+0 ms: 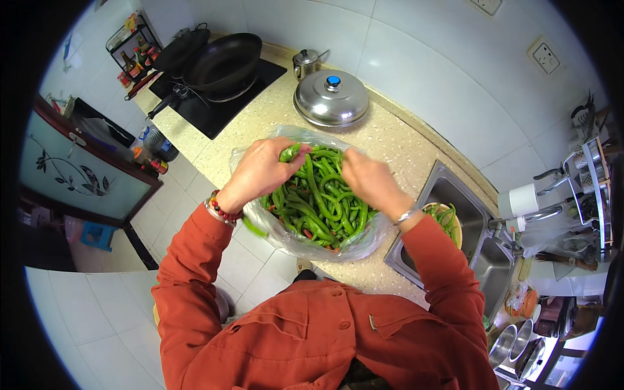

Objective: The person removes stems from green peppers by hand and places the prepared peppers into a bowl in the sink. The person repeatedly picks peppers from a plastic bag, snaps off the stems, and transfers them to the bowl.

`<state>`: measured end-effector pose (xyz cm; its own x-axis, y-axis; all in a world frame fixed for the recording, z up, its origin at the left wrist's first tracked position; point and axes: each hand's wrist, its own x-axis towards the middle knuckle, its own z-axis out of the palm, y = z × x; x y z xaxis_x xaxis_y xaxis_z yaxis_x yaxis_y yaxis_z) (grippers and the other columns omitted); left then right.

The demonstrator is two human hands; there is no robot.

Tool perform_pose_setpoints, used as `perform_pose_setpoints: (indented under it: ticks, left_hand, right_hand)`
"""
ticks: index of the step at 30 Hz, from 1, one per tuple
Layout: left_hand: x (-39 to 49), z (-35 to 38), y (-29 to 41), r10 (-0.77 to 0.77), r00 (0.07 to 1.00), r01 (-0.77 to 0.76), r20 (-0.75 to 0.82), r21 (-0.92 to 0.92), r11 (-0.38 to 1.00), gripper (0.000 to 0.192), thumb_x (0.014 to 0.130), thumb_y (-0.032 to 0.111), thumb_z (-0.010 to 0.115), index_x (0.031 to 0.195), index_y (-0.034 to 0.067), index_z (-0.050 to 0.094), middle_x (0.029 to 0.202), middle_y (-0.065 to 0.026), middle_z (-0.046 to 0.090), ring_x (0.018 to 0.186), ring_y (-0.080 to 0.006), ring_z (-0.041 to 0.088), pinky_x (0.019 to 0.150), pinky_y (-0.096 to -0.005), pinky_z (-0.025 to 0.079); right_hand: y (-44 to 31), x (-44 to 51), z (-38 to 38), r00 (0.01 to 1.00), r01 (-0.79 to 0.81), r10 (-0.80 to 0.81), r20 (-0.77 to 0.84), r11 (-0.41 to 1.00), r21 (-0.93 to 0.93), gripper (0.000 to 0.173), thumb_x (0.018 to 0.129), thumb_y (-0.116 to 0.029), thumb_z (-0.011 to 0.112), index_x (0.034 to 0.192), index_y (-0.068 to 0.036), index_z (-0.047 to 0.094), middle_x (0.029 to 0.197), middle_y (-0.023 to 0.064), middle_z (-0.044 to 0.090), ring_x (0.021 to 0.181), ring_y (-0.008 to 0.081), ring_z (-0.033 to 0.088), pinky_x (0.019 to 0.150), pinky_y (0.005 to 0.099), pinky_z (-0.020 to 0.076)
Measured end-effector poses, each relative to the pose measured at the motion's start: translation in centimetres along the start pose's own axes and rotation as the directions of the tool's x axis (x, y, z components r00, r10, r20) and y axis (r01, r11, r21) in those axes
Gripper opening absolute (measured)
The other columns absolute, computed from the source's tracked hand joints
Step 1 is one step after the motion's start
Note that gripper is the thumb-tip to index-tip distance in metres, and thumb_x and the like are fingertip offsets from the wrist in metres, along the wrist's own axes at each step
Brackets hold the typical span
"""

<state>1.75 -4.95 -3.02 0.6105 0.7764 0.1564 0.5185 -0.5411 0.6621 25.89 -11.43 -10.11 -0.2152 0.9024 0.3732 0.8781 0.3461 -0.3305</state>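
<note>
Long green peppers, with a few reddish ones among them, fill a clear plastic bag at the counter's front edge. Over the bag's left side, my left hand is closed around a green pepper, whose end shows between thumb and fingers. Another green pepper hangs blurred below my left wrist. At the bag's right side is my right hand, blurred, its fingertips curled; whether it holds anything cannot be seen.
Behind the bag stand a domed steel lid and a small steel pot. Black pans rest on the cooktop at the back left. To the right, a bowl with green peppers sits in the steel sink.
</note>
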Motion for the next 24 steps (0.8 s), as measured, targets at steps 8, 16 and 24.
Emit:
perform_pose_setpoints:
  ticks: [8, 16, 24]
  left_hand:
    - [3.1, 2.7, 1.4, 0.139, 0.942, -0.043, 0.305, -0.301, 0.953, 0.041, 0.093, 0.033, 0.074, 0.124, 0.007, 0.069, 0.096, -0.0136, 0.075, 0.086, -0.0183, 0.069, 0.082, -0.0337, 0.053]
    - [2.5, 1.9, 1.6, 0.361, 0.868, -0.422, 0.340, 0.124, 0.898, 0.029, 0.089, 0.030, 0.074, 0.109, 0.009, 0.075, 0.093, -0.0145, 0.073, 0.086, -0.0347, 0.069, 0.075, -0.0412, 0.055]
    - [2.4, 2.3, 1.9, 0.523, 0.812, -0.543, 0.258, 0.008, 0.839, 0.025, 0.085, 0.020, 0.078, 0.106, 0.008, 0.074, 0.094, -0.0083, 0.071, 0.090, -0.0302, 0.065, 0.077, -0.0402, 0.052]
  right_hand:
    - [-3.5, 0.9, -4.8, 0.919, -0.223, 0.384, 0.090, 0.318, 0.922, 0.007, 0.104, -0.010, 0.051, 0.109, -0.005, 0.054, 0.067, -0.0043, 0.047, 0.051, 0.0020, 0.037, 0.046, 0.0215, 0.0263]
    - [-1.6, -2.9, -6.9, 0.928, -0.352, 0.223, 0.300, 0.788, 0.505, 0.017, 0.102, -0.019, 0.058, 0.103, -0.003, 0.063, 0.066, 0.0083, 0.057, 0.052, 0.0189, 0.054, 0.050, 0.0318, 0.0412]
    - [-3.5, -3.6, -6.8, 0.999, 0.038, -0.046, 0.029, 0.967, 0.253, 0.011, 0.094, -0.012, 0.056, 0.094, -0.001, 0.056, 0.072, 0.0150, 0.059, 0.062, 0.0347, 0.061, 0.057, 0.0425, 0.0464]
